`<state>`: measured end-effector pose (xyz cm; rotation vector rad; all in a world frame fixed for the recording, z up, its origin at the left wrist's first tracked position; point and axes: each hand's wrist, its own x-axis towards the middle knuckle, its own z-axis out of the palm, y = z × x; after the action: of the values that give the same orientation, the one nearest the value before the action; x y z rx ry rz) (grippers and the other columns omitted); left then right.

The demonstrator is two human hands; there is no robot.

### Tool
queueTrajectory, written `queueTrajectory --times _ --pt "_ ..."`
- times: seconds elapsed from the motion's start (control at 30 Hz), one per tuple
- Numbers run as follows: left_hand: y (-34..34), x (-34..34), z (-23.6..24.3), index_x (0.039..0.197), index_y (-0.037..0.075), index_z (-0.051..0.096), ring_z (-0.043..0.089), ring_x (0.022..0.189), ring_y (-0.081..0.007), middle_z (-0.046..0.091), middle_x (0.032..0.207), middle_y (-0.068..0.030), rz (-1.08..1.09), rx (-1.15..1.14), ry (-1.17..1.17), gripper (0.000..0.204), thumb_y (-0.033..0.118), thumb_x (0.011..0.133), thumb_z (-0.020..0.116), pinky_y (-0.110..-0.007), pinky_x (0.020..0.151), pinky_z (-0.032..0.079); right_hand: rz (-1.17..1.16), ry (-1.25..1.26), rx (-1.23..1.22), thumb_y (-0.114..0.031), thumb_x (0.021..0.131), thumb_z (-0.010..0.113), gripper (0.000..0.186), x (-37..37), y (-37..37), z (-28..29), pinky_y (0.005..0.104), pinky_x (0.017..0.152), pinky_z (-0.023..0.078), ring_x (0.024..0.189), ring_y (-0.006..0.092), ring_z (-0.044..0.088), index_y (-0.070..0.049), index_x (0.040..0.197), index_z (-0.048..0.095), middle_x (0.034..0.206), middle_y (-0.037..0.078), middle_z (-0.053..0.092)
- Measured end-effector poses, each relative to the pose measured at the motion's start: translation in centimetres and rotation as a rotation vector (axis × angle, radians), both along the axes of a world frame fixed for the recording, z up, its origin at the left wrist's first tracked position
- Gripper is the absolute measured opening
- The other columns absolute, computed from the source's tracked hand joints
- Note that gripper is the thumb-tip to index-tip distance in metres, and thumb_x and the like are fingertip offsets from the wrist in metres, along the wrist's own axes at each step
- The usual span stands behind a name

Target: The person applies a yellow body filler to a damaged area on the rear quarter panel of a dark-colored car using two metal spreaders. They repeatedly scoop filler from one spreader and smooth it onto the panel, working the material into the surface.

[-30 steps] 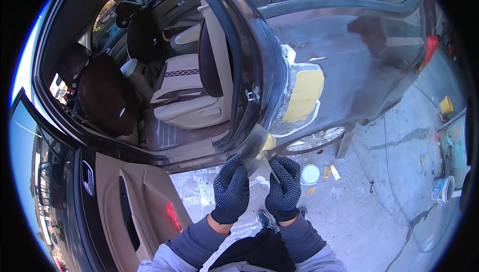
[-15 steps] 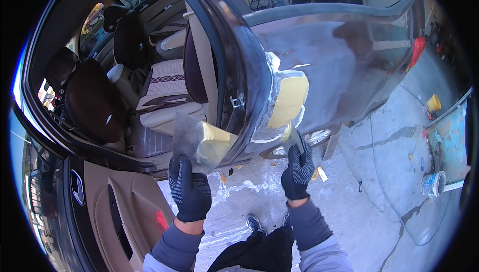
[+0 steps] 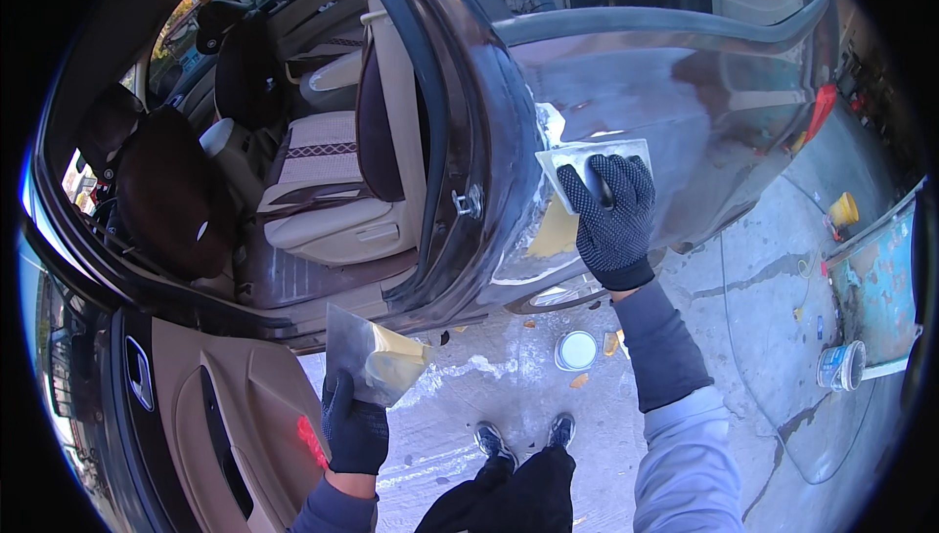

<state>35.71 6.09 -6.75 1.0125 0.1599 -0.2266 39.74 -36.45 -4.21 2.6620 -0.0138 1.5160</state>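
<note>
The place looks like a car body repair workspace. Toward two o'clock, a car [image 3: 694, 147] shows dull, unevenly stripped paint, with a pale yellow filler-like patch [image 3: 554, 235] nearer the middle at three. A stained concrete floor [image 3: 606, 435] spreads at five; on it stand a round container [image 3: 576, 350] between four and five and a bucket [image 3: 839, 369] between three and four, below a paint-worn turquoise surface [image 3: 873, 264].

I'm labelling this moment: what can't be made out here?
In the head view:
Yellow patch: upper part hidden behind the right hand and its spreader.
Left hand: fingers beneath the translucent plate hard to make out.
Left forearm: cut off by the lower edge.
Wheel: top covered by the car body.
Yellow container: contents too small to tell.
</note>
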Motion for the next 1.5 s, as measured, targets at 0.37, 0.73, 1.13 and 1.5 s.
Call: queueTrajectory --times 0.37,0.73,1.13,1.5 --pt "1.7 -1.0 -2.9 0.147 0.003 0.053 0.058 0.133 -0.0284 0.061 0.143 -0.0126 0.028 0.022 0.118 0.046 0.025 0.107 0.062 -0.042 0.117 0.044 0.024 0.036 0.211 0.001 0.084 0.065 0.052 -1.0 1.5 -9.3 0.059 0.111 0.045 0.113 0.0356 0.066 -0.025 0.128 0.079 0.118 0.013 0.068" --pt "2.8 -1.6 -4.5 0.137 0.003 0.058 0.061 0.131 -0.027 0.064 0.139 -0.0123 0.086 -0.005 0.174 0.034 0.02 0.108 0.061 -0.042 0.114 0.048 0.043 0.009 0.506 -0.004 0.091 0.077 0.027 -1.7 4.9 -20.0 0.0525 0.105 0.049 0.116 0.0414 0.061 -0.012 0.117 0.077 0.119 0.016 0.063" --pt "2.8 -2.1 -5.2 0.138 0.003 0.058 0.063 0.128 -0.0272 0.066 0.136 -0.0116 0.101 0.012 0.218 0.037 0.021 0.106 0.064 -0.042 0.114 0.048 0.122 0.196 0.655 -0.003 0.081 0.07 0.051 -3.1 7.1 -27.1 0.0595 0.111 0.044 0.119 0.0392 0.059 -0.023 0.128 0.078 0.125 0.012 0.063" --pt "-2.0 -1.2 -1.2 0.146 0.004 0.053 0.061 0.131 -0.0287 0.064 0.14 -0.0126 -0.17 -0.21 0.244 0.047 0.028 0.106 0.064 -0.045 0.116 0.046 0.056 0.275 0.889 0.002 0.095 0.055 0.038 -8.0 9.0 -18.2 0.0461 0.103 0.05 0.116 0.039 0.064 -0.003 0.129 0.071 0.12 0.021 0.068"
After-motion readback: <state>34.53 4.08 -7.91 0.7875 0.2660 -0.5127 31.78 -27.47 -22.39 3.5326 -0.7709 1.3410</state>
